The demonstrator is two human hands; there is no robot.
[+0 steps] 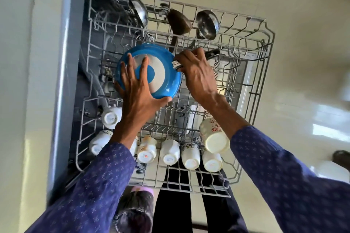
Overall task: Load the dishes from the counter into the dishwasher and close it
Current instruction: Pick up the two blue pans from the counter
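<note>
A blue frying pan (pixel 164 79) lies upside down over the middle of the pulled-out upper dishwasher rack (pixel 265 47). My left hand (pixel 138 91) rests flat on its base with fingers spread and the thumb along its rim. My right hand (pixel 197 73) grips the pan's black handle (pixel 213 54). Several white mugs (pixel 169 152) sit upturned along the rack's near edge, with a floral mug (pixel 214 136) at the right.
Two steel ladles (pixel 207 24) (pixel 139 12) and a dark ladle (pixel 179 21) lie at the rack's far edge. The dishwasher body (pixel 62 81) stands at the left. Pale tiled floor (pixel 303 100) surrounds the rack. My legs are below it.
</note>
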